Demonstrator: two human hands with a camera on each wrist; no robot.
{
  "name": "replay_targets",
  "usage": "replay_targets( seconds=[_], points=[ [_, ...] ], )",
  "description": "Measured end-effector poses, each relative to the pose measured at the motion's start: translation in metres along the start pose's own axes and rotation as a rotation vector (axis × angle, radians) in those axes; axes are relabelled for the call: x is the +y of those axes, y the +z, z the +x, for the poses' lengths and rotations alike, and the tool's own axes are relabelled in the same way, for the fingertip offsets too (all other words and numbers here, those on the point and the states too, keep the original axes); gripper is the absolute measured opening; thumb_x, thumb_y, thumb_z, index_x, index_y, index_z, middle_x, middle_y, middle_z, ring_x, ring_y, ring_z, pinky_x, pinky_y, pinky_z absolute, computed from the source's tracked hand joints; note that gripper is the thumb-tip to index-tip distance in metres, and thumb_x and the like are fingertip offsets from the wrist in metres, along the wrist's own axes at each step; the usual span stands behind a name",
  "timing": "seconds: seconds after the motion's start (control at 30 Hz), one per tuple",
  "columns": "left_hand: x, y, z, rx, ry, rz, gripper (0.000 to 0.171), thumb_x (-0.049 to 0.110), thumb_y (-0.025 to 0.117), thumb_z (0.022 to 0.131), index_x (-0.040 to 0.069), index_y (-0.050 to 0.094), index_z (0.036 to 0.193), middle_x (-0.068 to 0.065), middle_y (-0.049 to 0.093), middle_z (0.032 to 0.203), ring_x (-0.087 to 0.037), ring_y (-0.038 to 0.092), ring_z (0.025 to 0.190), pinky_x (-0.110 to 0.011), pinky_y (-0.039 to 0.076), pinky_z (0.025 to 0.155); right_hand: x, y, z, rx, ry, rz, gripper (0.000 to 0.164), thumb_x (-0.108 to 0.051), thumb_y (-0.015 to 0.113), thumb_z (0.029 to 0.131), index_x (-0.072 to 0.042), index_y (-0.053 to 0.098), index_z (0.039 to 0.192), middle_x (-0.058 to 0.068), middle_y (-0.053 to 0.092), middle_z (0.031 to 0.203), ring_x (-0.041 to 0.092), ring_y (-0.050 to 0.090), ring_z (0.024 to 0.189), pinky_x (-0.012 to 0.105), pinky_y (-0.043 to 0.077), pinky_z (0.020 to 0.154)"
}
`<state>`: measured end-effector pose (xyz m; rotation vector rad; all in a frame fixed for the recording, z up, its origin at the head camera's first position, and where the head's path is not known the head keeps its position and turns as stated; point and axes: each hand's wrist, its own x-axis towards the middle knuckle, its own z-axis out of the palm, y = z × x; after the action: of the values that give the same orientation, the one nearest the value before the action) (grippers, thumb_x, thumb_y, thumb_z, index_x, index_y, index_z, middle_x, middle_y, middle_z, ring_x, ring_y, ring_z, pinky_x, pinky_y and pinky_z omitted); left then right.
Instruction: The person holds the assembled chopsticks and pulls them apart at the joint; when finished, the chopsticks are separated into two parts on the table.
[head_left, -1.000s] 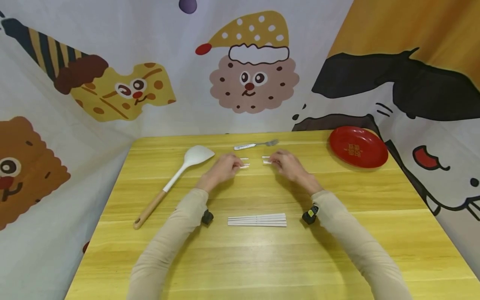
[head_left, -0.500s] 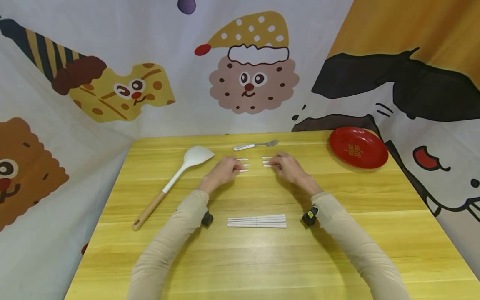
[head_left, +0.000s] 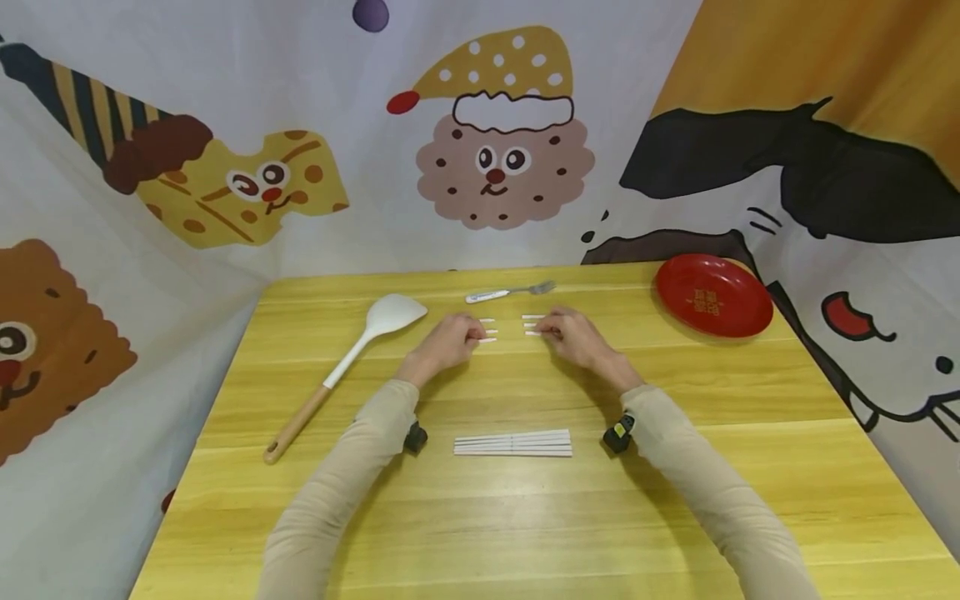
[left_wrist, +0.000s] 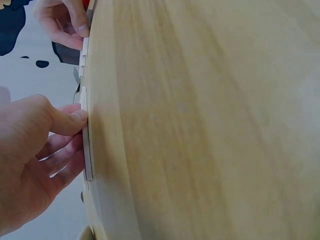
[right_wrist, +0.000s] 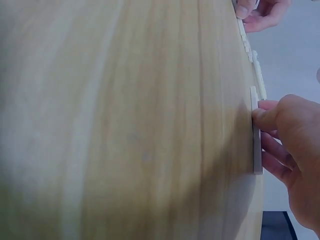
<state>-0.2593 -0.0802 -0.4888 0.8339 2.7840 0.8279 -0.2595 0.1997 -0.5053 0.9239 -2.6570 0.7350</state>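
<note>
In the head view my left hand (head_left: 450, 340) and right hand (head_left: 573, 335) face each other across a small gap near the back of the table. Thumb and fingers of the left pinch a slim white stick (left_wrist: 88, 155), lying along the tabletop. A like white stick (right_wrist: 257, 150) is pinched by the right hand at the table surface. Three white stick ends show beyond each hand's fingertips, roughly parallel; their other parts are hidden under the hands. Closer to me lies a flat, fanned row of several slim white sticks (head_left: 513, 442).
A white spatula (head_left: 395, 313) with a wooden handle lies to the left. Behind the hands is a fork (head_left: 540, 287) with a white handle. A red plate (head_left: 712, 296) sits at the back right of the wooden table (head_left: 525, 533), against a printed cloth backdrop.
Both hands have shifted slightly toward me over the first half second, and a third stick end has come into view beside each. Since then they have hardly moved.
</note>
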Motion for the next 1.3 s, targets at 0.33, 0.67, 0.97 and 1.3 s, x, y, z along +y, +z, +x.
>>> replay_targets(
  seconds=[0.33,0.67,0.97,1.3],
  points=[
    [0.0002,0.0019,0.0028,0.004,0.002,0.010,0.021,0.000,0.061,0.096,0.005,0.075,0.110,-0.007,0.067,0.102,-0.020,0.061,0.093,-0.032,0.056,0.086,-0.0036,-0.0031,0.0023,-0.029,0.038,0.004,0.014,-0.006,0.073,0.091,-0.006,0.078,0.104,0.009,0.071,0.097,0.022,0.066,0.086,0.035,0.059,0.076],
    [-0.0013,0.0020,0.0040,0.001,-0.004,0.010,0.021,0.000,0.061,0.096,0.006,0.075,0.110,-0.007,0.067,0.103,-0.020,0.061,0.095,-0.034,0.056,0.086,-0.0079,-0.0034,0.0034,-0.047,0.061,0.024,0.014,-0.005,0.074,0.090,-0.006,0.077,0.104,0.008,0.070,0.096,0.021,0.066,0.086,0.034,0.060,0.077],
    [-0.0063,-0.0011,0.0042,0.006,-0.014,-0.020,0.022,0.000,0.059,0.097,0.004,0.074,0.112,-0.008,0.067,0.105,-0.021,0.060,0.094,-0.034,0.056,0.085,-0.0097,-0.0079,0.0000,-0.034,0.070,0.041,0.014,-0.006,0.074,0.090,-0.004,0.077,0.104,0.010,0.069,0.097,0.022,0.066,0.086,0.033,0.060,0.078],
    [-0.0090,-0.0020,0.0065,0.004,0.013,0.022,0.023,0.000,0.057,0.097,0.005,0.075,0.111,-0.009,0.069,0.106,-0.021,0.061,0.096,-0.033,0.055,0.086,-0.0072,-0.0071,-0.0008,-0.027,0.038,0.038,0.014,0.000,0.073,0.089,-0.001,0.076,0.103,0.012,0.070,0.097,0.024,0.067,0.086,0.035,0.060,0.079]
  ],
)
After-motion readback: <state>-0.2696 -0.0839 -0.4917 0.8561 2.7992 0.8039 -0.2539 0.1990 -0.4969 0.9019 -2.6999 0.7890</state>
